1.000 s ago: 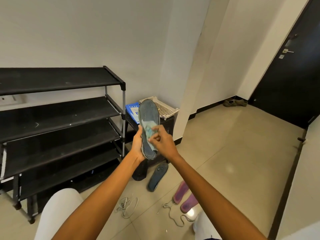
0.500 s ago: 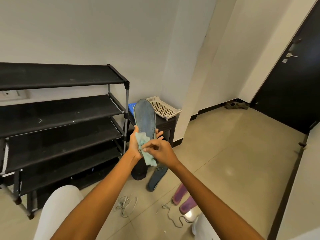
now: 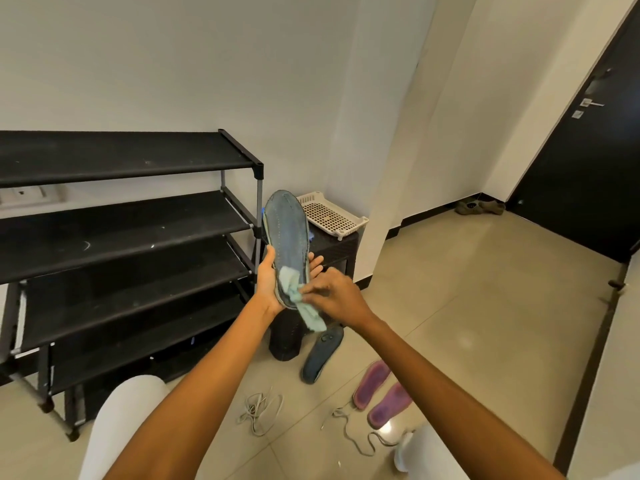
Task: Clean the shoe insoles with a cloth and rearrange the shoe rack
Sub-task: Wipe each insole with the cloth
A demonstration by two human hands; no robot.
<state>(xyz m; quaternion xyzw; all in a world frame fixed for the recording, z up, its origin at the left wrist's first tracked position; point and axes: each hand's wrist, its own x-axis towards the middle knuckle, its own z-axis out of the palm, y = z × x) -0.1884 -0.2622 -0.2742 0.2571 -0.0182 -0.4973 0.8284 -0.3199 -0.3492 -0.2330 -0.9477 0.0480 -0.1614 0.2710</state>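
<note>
The left hand [image 3: 268, 282] holds a blue-grey insole [image 3: 288, 233] upright in front of the shoe rack [image 3: 131, 216], its grip closed round the heel end with the thumb on the near edge and the fingers behind. The right hand [image 3: 334, 296] pinches a pale green cloth [image 3: 301, 299] against the insole's lower face, and a loose tail of cloth hangs below. The insole looks light and thin, likely flexible foam, so it would bend if held only at one tip; supporting it from behind near where the cloth presses seems wise. The cloth is soft and limp. On the floor lie a dark insole [image 3: 322, 355], two purple insoles [image 3: 381, 393] and loose laces [image 3: 258, 408].
</note>
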